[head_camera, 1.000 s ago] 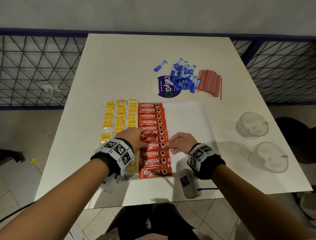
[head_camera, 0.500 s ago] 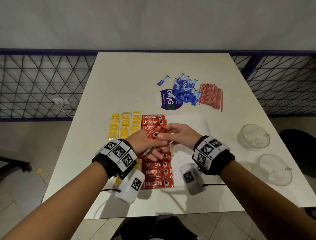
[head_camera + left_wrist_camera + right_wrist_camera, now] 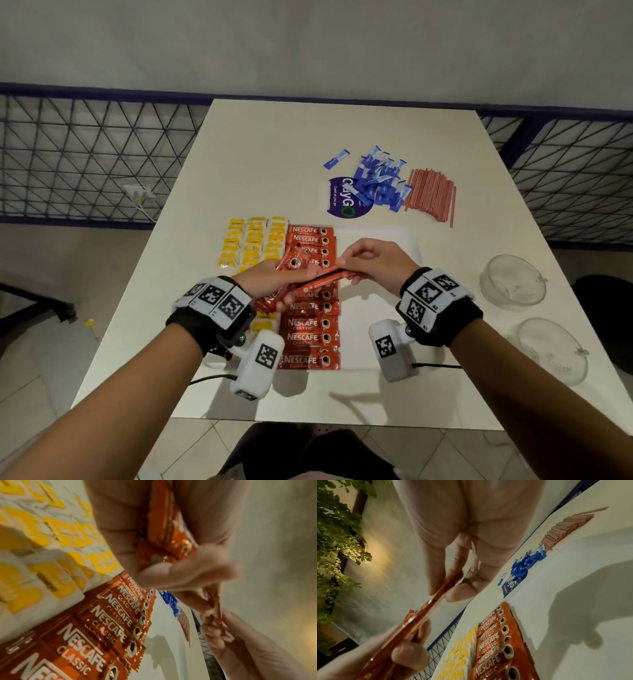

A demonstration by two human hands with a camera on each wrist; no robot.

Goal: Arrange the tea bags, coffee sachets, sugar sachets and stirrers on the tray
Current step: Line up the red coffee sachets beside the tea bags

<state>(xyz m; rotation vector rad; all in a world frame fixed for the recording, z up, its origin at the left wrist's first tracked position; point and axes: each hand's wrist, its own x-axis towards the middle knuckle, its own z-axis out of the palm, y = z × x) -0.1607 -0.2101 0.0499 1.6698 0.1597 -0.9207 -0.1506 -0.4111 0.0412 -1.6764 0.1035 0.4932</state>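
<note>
My left hand (image 3: 270,279) clutches a small stack of red foil Nescafe coffee sachets (image 3: 291,291); my right hand (image 3: 371,263) pinches one sachet's right end at frame centre, its long axis running left-right, matching the red column (image 3: 310,337) directly below on the flat white tray (image 3: 376,240); I judge the right hand nearer the open slot

Two hands: left hand (image 3: 274,279), right hand (image 3: 373,263), both gripping a small bunch of red coffee sachets (image 3: 322,279), number unclear. Under the grip, three columns of yellow tea bags (image 3: 253,245). Right of the grip, two glass bowls (image 3: 512,282).
</note>
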